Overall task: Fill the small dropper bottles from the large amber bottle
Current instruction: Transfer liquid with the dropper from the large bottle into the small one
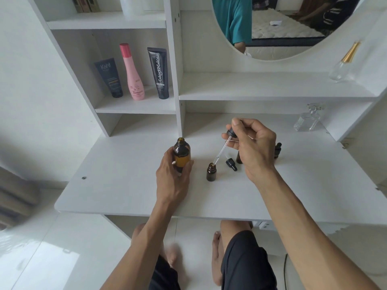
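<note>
Pinched between thumb and fingertips of the right hand, the dropper slants down, glass tip at the mouth of an open small dropper bottle, presumably to release liquid. Left hand wraps the uncapped large amber bottle, steadying it upright on the white desk (likely for refills). A loose dropper cap lies just beside the small bottle; two more small bottles stand partly hidden behind the right hand. Shelf behind holds three cosmetic containers; a round mirror hangs above.
</note>
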